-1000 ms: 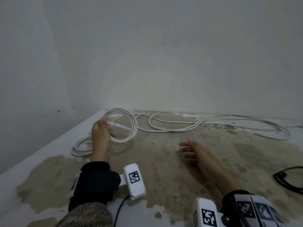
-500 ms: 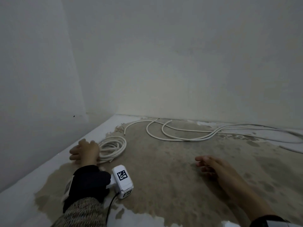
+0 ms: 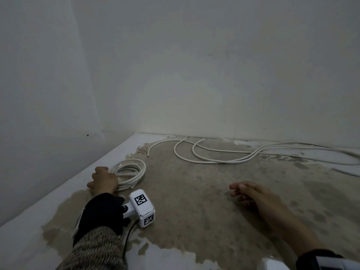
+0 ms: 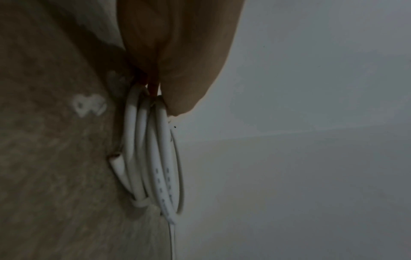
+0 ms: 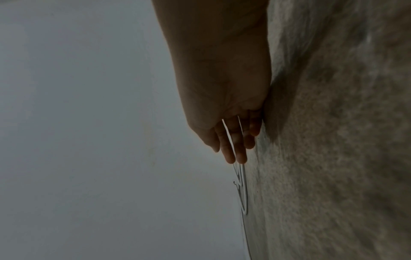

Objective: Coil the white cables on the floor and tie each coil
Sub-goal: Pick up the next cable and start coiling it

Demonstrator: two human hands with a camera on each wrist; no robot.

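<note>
A coil of white cable (image 3: 131, 173) lies on the floor by the left wall. My left hand (image 3: 104, 180) grips its near side, fingers curled round the strands. In the left wrist view the coil (image 4: 153, 158) shows several loops and a band round them at its far end. More white cable (image 3: 214, 154) runs loose in long curves along the back wall. My right hand (image 3: 251, 193) hovers just above the bare floor, fingers relaxed and holding nothing; its fingers (image 5: 233, 146) point toward the loose cable (image 5: 243, 193).
Two white walls meet in a corner behind the coil. The floor (image 3: 194, 201) is stained brown with white patches along its edges. A short white cable piece (image 3: 346, 172) lies at the far right.
My left hand has lowered the coil from mid-air onto the floor by the left wall and still grips it. The right hand has stayed low over the floor. My view has tilted up.
</note>
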